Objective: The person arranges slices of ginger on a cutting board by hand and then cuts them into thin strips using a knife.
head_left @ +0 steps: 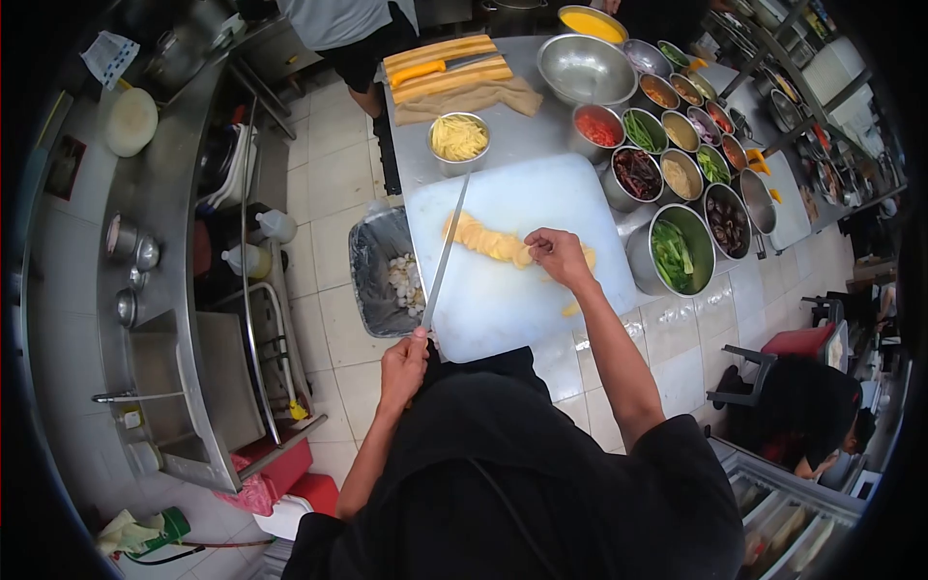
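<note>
My left hand [405, 365] is closed round the handle of a long knife [446, 251]. Its narrow blade points away from me over the left side of a white cutting board [541, 314]. A row of overlapping yellow slices [488, 240], which look like potato, lies across the board. Over the row's right end is my right hand [559, 258], with bent fingers drawn together at the slices. Whatever sits between those fingertips is hidden. Beyond the board stands a metal bowl of pale yellow strips [458, 138].
Right of the board, metal containers hold leafy greens [669, 256], dried chillies [638, 174] and red pieces [598, 126]. A large steel bowl [587, 70] and a wooden board [449, 70] with an orange-handled knife [420, 71] lie behind. A lined bin [372, 280] stands left.
</note>
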### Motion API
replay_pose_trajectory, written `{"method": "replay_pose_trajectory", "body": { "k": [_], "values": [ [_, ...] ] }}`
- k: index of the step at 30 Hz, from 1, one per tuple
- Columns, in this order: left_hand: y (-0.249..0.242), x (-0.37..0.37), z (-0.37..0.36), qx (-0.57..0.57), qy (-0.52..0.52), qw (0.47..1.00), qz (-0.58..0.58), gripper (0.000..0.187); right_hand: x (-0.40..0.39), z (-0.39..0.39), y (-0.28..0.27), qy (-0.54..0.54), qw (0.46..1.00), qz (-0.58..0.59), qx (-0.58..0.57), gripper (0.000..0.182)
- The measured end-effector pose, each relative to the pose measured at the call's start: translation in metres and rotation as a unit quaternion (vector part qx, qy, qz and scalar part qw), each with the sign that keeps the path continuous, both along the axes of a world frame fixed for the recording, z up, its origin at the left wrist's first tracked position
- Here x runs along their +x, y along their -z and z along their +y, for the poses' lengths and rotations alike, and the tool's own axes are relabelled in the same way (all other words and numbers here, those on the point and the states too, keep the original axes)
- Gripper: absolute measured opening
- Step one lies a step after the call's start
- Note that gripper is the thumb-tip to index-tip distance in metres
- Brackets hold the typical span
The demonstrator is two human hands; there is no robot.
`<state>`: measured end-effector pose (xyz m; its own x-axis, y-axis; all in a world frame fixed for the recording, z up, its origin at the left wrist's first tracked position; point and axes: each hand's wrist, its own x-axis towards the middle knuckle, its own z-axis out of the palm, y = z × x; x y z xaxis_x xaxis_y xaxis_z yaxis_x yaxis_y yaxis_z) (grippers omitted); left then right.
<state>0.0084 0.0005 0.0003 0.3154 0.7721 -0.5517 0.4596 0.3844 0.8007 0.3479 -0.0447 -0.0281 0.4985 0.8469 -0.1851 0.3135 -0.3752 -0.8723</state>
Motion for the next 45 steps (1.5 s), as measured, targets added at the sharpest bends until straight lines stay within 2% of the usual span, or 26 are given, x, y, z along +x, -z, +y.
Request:
{"method": "replay_pose_trajectory", "body": {
  "k": [5,12,14,15,17,19,22,24,29,36,42,45],
  "values": [
    [-0.001,-0.005,-0.001,0.001,-0.022,1.0,-0.002,0.058,-0.01,0.001,0.003,0.015,0.996,-0.091,-0.005,0.015],
    [0.0,-0.005,0.001,-0.007,-0.014,1.0,-0.009,0.058,-0.02,0.002,0.007,0.044,0.989,-0.137,0.018,0.018],
    [0.0,-0.003,0.001,-0.008,-0.007,1.0,0.0,0.058,-0.024,0.001,0.007,0.077,0.977,-0.19,0.059,0.017],
    [0.001,0.0,0.001,-0.011,0.003,1.0,-0.001,0.058,-0.022,-0.008,0.0,0.086,0.976,-0.192,0.055,0.017],
    [0.001,-0.003,0.002,0.001,0.009,1.0,-0.002,0.059,-0.022,-0.022,-0.018,0.112,0.974,-0.153,0.121,0.018],
    [0.001,-0.005,0.002,0.002,0.008,1.0,0.0,0.059,-0.006,-0.053,-0.018,0.165,0.96,-0.173,0.145,0.018],
    [0.003,-0.005,0.004,-0.004,0.004,1.0,-0.004,0.059,0.008,-0.097,-0.014,0.217,0.948,-0.217,0.077,0.017],
    [0.003,-0.004,0.005,-0.011,0.004,1.0,-0.008,0.059,0.006,-0.112,-0.013,0.248,0.953,-0.17,-0.032,0.018],
    [0.001,0.002,0.006,-0.008,0.028,1.0,0.006,0.06,-0.011,-0.108,0.0,0.249,0.953,-0.169,-0.029,0.034],
    [0.006,0.002,0.006,-0.001,0.039,0.999,0.002,0.06,-0.016,-0.101,0.001,0.273,0.936,-0.211,-0.066,0.031],
    [0.004,0.001,0.007,-0.001,0.021,1.0,-0.001,0.06,-0.017,-0.101,0.011,0.301,0.937,-0.176,-0.034,0.024],
    [0.003,0.001,0.007,-0.002,0.017,1.0,-0.003,0.059,-0.01,-0.106,0.013,0.305,0.944,-0.119,-0.042,0.02]
  ]
}}
